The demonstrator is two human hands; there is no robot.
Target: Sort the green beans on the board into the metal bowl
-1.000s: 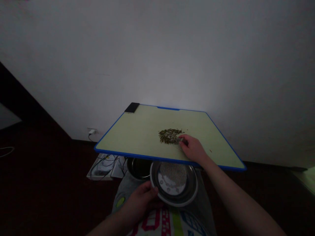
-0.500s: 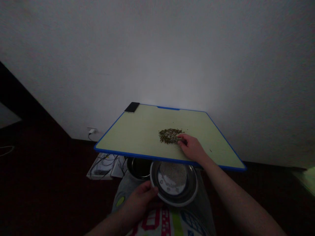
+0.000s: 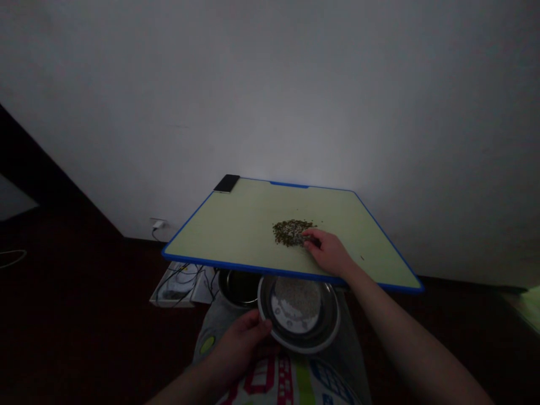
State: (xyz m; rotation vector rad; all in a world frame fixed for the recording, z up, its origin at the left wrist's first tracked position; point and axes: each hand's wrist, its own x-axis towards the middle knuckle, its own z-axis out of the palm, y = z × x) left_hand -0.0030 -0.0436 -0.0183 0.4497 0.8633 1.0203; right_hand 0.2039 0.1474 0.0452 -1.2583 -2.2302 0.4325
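Note:
A pale green cutting board (image 3: 236, 230) with a blue rim lies tilted in front of me. On it sits a small heap of dark green-brown grains, perhaps mung beans (image 3: 289, 233). My right hand (image 3: 329, 253) rests on the board, its fingertips touching the heap's right side. Below the board's near edge, my left hand (image 3: 242, 343) grips the rim of a round steel bowl (image 3: 324, 336). Pale grains (image 3: 296, 298) fill the bowl's far side, and the board's edge hides its top rim.
A black phone (image 3: 226, 183) lies at the board's far left corner. A dark metal pot (image 3: 238, 288) stands beyond the bowl. Tangled cables lie on a white box (image 3: 177, 287) to the left. A charger sits in a wall socket (image 3: 158, 224).
My right fingers have shifted slightly left over the heap. The left hand and steel bowl stay nearly still.

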